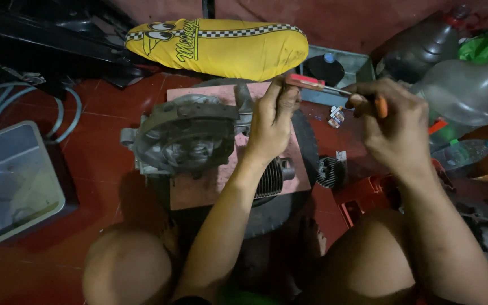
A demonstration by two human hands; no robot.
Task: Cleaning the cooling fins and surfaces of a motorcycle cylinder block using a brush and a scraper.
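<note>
red floor under me; my left hand pinches a small red box, light and stiff, while my right hand grips a screwdriver's orange handle above the pink board's far edge.

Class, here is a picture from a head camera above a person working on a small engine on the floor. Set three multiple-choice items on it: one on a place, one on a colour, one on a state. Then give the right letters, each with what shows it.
1. Where does the engine case rest?
A. on a pinkish board on a tyre
B. in the grey tub
C. on the person's knee

2. What colour is the padded seat cover behind it?
A. blue
B. yellow
C. white

3. What is the right hand doing?
A. lying flat on the floor
B. gripping a plastic bottle
C. closed on an orange handle

Answers:
1 A, the case sits on the board, which overlies a dark tyre.
2 B, it is bright yellow with a checked band.
3 C, its fingers wrap the orange handle, while the left hand pinches a red tool.
</note>
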